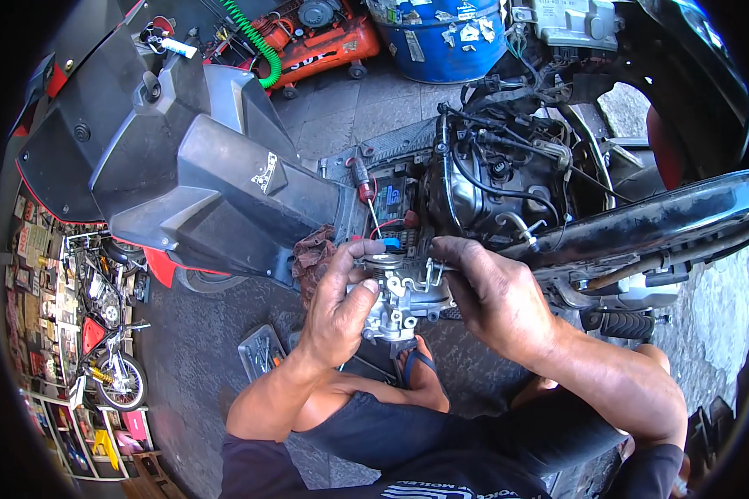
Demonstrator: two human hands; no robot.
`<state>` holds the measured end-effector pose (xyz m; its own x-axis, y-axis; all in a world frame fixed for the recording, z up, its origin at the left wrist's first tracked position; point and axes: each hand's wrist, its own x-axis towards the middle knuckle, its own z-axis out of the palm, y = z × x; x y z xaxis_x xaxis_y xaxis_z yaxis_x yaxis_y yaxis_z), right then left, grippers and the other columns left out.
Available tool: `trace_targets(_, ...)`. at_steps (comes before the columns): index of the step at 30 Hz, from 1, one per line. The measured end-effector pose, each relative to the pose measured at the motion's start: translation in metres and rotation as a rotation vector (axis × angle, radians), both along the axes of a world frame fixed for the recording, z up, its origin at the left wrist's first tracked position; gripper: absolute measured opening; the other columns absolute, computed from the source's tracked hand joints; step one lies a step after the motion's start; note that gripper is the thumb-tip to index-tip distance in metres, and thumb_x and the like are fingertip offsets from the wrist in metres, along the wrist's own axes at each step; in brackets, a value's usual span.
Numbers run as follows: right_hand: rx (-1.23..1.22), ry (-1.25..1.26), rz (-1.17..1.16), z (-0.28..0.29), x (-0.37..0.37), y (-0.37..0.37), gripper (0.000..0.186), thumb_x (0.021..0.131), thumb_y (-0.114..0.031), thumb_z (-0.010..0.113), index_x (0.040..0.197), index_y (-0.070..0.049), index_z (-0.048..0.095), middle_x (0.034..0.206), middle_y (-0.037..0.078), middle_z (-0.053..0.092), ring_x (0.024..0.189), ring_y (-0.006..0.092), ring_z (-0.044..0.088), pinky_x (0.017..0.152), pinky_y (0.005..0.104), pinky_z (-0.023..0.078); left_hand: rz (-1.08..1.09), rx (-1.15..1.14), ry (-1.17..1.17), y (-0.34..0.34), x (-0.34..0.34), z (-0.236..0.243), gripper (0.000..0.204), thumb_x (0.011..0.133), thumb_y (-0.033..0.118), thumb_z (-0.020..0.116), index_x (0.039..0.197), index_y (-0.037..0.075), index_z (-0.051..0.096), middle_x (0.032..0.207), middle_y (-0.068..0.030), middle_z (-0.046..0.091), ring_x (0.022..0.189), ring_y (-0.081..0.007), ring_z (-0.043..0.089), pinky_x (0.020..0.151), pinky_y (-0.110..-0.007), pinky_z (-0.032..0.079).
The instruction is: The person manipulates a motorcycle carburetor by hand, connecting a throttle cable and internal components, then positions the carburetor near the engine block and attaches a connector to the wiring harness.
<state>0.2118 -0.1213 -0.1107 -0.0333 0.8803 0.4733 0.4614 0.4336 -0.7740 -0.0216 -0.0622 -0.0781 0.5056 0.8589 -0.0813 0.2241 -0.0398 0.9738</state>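
My left hand (337, 320) pinches the metal part (394, 316); my right hand (503, 303) curls at its other side, grip unclear. Between them, it seems hard, weighty, perhaps greasy: best held by its thick body.

This is a motorcycle repair workshop: a scooter (225, 166) stands partly stripped with its engine (499, 179) exposed, alongside a loose metal engine part (391, 312), a screwdriver (360, 176), a red air compressor (329, 54), a green coiled hose (268, 58), a blue drum (437, 37) and another motorcycle (93, 334).
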Motion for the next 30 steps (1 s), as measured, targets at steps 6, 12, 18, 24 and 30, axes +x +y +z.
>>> trace_targets(6,-0.034,-0.022,-0.040,0.007,0.003,-0.005,0.031,0.089,-0.001,0.071,0.119,-0.001,0.061,0.103,0.020,0.068,0.093,0.0410,0.069,0.076,0.0480,0.058,-0.003,0.305,0.116,-0.009,0.001,0.007,0.048,0.098,0.024,0.056,0.138,-0.003,0.052,0.122,-0.0113,0.061,0.108,-0.0166,0.060,0.097,-0.034,0.047)
trace_targets(12,-0.002,-0.295,-0.075,0.009,0.003,-0.007,0.017,0.090,-0.011,0.073,0.101,-0.002,0.064,0.092,0.015,0.067,0.093,0.0362,0.067,0.076,0.0470,0.057,-0.042,0.133,0.207,-0.004,0.000,0.021,0.048,0.098,0.026,0.051,0.135,-0.005,0.054,0.122,-0.0121,0.061,0.104,-0.0149,0.060,0.094,-0.031,0.047)
trace_targets(18,-0.033,-0.436,-0.007,0.022,0.010,0.005,0.016,0.087,-0.012,0.075,0.095,-0.003,0.065,0.086,0.012,0.068,0.090,0.0341,0.067,0.077,0.0461,0.057,-0.071,-0.239,-0.019,0.017,-0.002,0.011,0.050,0.094,0.027,0.053,0.133,-0.004,0.053,0.108,-0.0086,0.067,0.093,-0.0127,0.064,0.082,-0.028,0.051)
trace_targets(24,-0.101,-0.368,0.072,0.025,0.015,0.004,0.020,0.087,-0.006,0.071,0.105,0.001,0.066,0.099,0.015,0.067,0.097,0.0359,0.069,0.082,0.0462,0.058,-0.153,0.185,0.259,0.004,-0.002,0.019,0.051,0.091,0.023,0.060,0.134,-0.004,0.053,0.106,-0.0122,0.066,0.091,-0.0142,0.062,0.080,-0.031,0.051)
trace_targets(30,-0.090,-0.407,0.153,0.030,0.019,-0.003,0.038,0.085,0.001,0.067,0.123,0.001,0.067,0.109,0.016,0.061,0.100,0.0368,0.068,0.085,0.0449,0.058,-0.184,0.423,0.296,-0.009,0.002,0.026,0.050,0.087,0.015,0.065,0.132,-0.002,0.052,0.094,-0.0275,0.071,0.091,-0.0461,0.073,0.083,-0.047,0.055)
